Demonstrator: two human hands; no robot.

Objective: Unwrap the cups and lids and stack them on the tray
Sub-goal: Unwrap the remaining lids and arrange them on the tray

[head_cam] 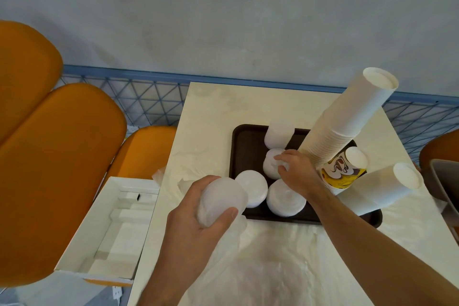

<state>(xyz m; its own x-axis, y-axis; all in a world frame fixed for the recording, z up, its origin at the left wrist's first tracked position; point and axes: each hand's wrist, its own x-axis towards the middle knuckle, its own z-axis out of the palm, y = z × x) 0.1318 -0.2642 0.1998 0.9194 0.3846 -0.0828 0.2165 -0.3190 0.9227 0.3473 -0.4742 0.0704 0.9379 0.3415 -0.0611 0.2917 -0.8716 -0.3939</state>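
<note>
My left hand (198, 208) curled round a wrapped stack of lids (221, 200) over the tray's near-left corner, kept up clear while the wrap (248, 278) trailed onto the counter (213, 107). My right hand (295, 169) reached across the tray (244, 146), fingers bent on the middle lid stack (269, 165), steadying it, I'd judge. Tall cup stacks (347, 119) leaned at the tray's right edge.
</note>
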